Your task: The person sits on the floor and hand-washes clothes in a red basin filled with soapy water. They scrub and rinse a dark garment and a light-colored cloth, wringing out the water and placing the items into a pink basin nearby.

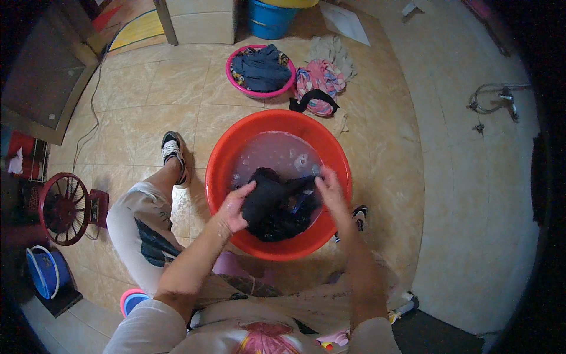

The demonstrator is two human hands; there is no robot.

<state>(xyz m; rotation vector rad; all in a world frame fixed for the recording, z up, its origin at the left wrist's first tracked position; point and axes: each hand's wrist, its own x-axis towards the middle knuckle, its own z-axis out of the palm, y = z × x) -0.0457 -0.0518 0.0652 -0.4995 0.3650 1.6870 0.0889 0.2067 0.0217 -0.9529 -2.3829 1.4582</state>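
Observation:
A large red basin (219,171) stands on the floor between my legs, holding cloudy, sudsy water (268,150). In it lies a dark, wet garment (274,203), bunched up and partly under the water; its exact kind does not show. My left hand (236,207) grips the garment's left side, thumb on top, over the basin's left part. Toward the right rim, my right hand (330,187) pinches another part of the cloth, which stretches between both hands. Some fingertips are hidden by the fabric.
Beyond the basin sit a pink tub (259,71) of dark clothes and a pile of pink and grey laundry (321,79). A blue bucket (271,20) stands farther back. At left are a dark red fan (63,207) and a blue bucket with a handle (46,272). A tap (508,103) is on the right wall.

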